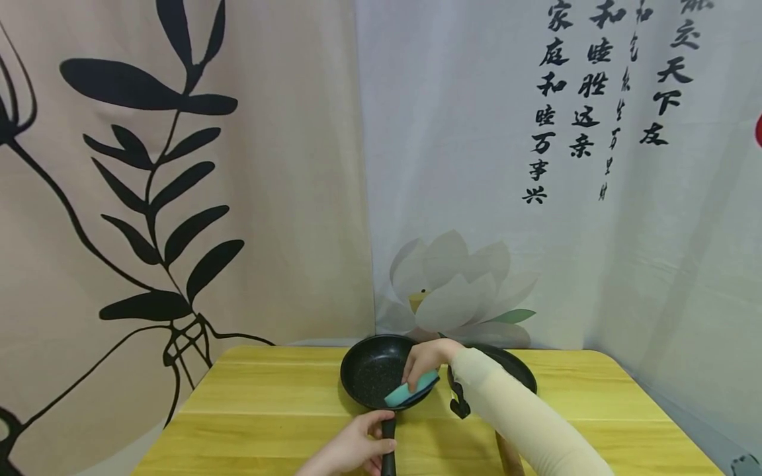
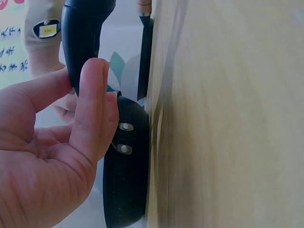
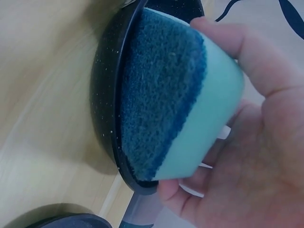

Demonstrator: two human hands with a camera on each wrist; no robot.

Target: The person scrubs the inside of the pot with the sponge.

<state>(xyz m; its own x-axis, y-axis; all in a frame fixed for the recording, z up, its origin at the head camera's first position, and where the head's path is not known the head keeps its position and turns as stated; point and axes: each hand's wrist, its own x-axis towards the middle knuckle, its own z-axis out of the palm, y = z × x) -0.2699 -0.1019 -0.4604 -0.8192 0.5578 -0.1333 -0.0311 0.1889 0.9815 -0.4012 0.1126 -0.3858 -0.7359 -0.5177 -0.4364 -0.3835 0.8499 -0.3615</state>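
A black speckled frying pan [image 1: 370, 371] rests on the wooden table, its black handle [image 1: 389, 456] pointing toward me. My left hand [image 1: 356, 441] holds that handle near the pan, thumb on one side and fingers on the other. In the left wrist view, two rivets [image 2: 125, 127] show where the handle meets the pan wall. My right hand [image 1: 430, 359] grips a sponge [image 3: 166, 90] with a dark blue scouring layer and a light turquoise foam side. The sponge is tilted against the right part of the pan's rim, scouring layer facing the pan.
A second dark pan [image 1: 513, 367] with a wooden handle [image 1: 508, 455] sits close on the right, partly hidden by my right forearm. The wooden table [image 1: 256, 410] ends at a printed cloth backdrop [image 1: 297, 198]. A black device [image 1: 459, 404] hangs at my right wrist.
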